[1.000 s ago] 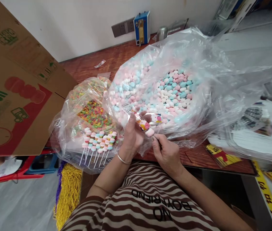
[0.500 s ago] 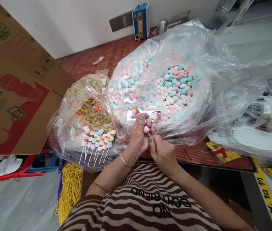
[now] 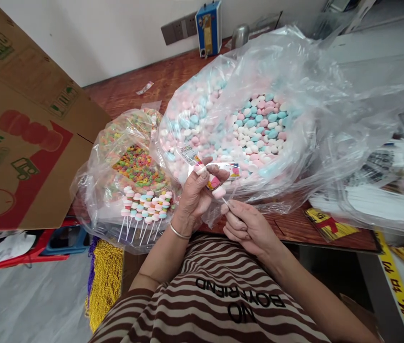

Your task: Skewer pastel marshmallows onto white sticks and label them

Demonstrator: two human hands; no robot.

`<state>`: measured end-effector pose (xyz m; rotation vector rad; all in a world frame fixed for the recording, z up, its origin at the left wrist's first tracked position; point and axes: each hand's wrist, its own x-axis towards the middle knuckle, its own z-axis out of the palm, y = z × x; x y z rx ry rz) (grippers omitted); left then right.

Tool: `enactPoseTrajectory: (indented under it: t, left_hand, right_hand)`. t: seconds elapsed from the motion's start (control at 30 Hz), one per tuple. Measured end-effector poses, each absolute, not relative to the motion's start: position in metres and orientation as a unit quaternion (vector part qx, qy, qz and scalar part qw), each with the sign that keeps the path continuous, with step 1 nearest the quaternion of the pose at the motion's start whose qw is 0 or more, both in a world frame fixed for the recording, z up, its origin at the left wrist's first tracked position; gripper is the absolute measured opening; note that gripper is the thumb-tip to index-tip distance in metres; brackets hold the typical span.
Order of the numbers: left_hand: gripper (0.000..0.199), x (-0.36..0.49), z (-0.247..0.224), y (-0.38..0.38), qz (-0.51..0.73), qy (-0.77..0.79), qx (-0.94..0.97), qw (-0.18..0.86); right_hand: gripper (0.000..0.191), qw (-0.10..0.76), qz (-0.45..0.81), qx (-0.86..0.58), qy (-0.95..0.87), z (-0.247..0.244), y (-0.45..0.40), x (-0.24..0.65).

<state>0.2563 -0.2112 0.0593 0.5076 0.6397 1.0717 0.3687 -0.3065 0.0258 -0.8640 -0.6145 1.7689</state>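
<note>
A candy stick [image 3: 219, 192] with pink and white pieces is between my hands, its upper part inside a small printed clear wrapper [image 3: 188, 153]. My left hand [image 3: 197, 193] pinches the wrapper around the candy. The fingers of my right hand [image 3: 246, 224] are closed on the white stick below the lowest candy. Several finished-looking candy sticks [image 3: 147, 207] lie side by side on a plastic bag at the left. Behind my hands, an open clear bag holds pink, white and blue candies [image 3: 259, 124]; a smaller one holds colourful ring candies [image 3: 139, 166]. A printed strip [image 3: 232, 169] lies behind my left hand.
A cardboard box [image 3: 26, 119] stands at the left. A blue device [image 3: 209, 29] and a metal cup [image 3: 240, 37] are near the wall. Papers [image 3: 377, 195] and a yellow packet [image 3: 330, 225] lie at the right of the wooden table [image 3: 123, 90].
My right hand has moved slightly right and down, its fingers looser around the stick. My left hand has shifted a little left, and more of the wrapper and candy shows.
</note>
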Motion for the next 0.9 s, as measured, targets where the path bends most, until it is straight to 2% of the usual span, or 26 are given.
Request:
enactPoseTrajectory:
  t: [0.07,0.17,0.27,0.4,0.57,0.67,0.77,0.9]
  left_hand:
    - [0.028,0.255,0.056,-0.210,0.493,0.294,0.226,0.787]
    - [0.029,0.253,0.054,-0.206,0.467,0.310,0.247,0.790]
    - [0.036,0.250,0.052,-0.204,0.439,0.345,0.276,0.782]
    - [0.036,0.248,0.051,-0.207,0.448,0.338,0.273,0.781]
    - [0.042,0.250,0.051,-0.215,0.467,0.304,0.268,0.786]
    - [0.040,0.254,0.051,-0.218,0.468,0.314,0.265,0.782]
    - [0.035,0.262,0.049,-0.225,0.473,0.331,0.256,0.775]
    - [0.039,0.273,0.041,-0.235,0.451,0.352,0.264,0.777]
  right_hand:
    - [0.032,0.506,0.772,-0.315,-0.219,0.025,-0.307,0.367]
    - [0.031,0.546,0.720,-0.356,-0.239,0.019,-0.307,0.367]
    - [0.027,0.561,0.579,-0.473,-0.355,0.014,-0.307,0.373]
    - [0.021,0.518,0.372,-0.585,-0.501,0.017,-0.309,0.381]
    - [0.018,0.490,0.224,-0.619,-0.572,0.015,-0.310,0.377]
    - [0.018,0.482,0.141,-0.611,-0.612,0.010,-0.309,0.371]
    - [0.019,0.472,0.103,-0.604,-0.634,0.005,-0.306,0.366]
    - [0.017,0.481,0.124,-0.615,-0.612,-0.001,-0.302,0.365]
